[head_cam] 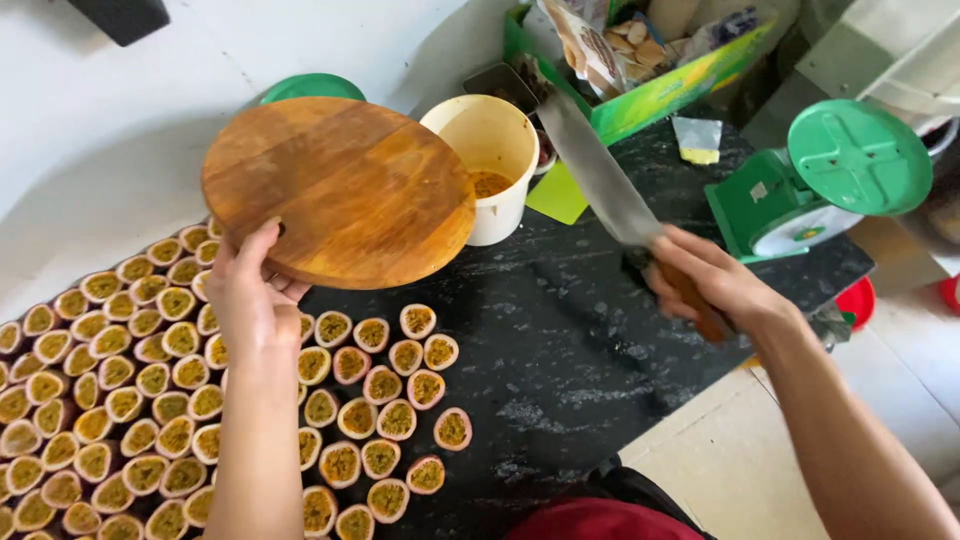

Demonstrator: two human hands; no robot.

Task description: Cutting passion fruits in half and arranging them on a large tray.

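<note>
My left hand grips the near edge of a round wooden cutting board and holds it tilted up above the black counter. My right hand is closed around the brown handle of a large knife, whose broad blade points away toward a white bucket. The bucket holds yellow pulp at its bottom. Below the board, several halved passion fruits lie cut side up in rows across the left part of the counter.
A green kitchen scale stands at the right edge of the counter. A green cardboard box with packets sits at the back. A green lid shows behind the board. A red bowl lies on the floor.
</note>
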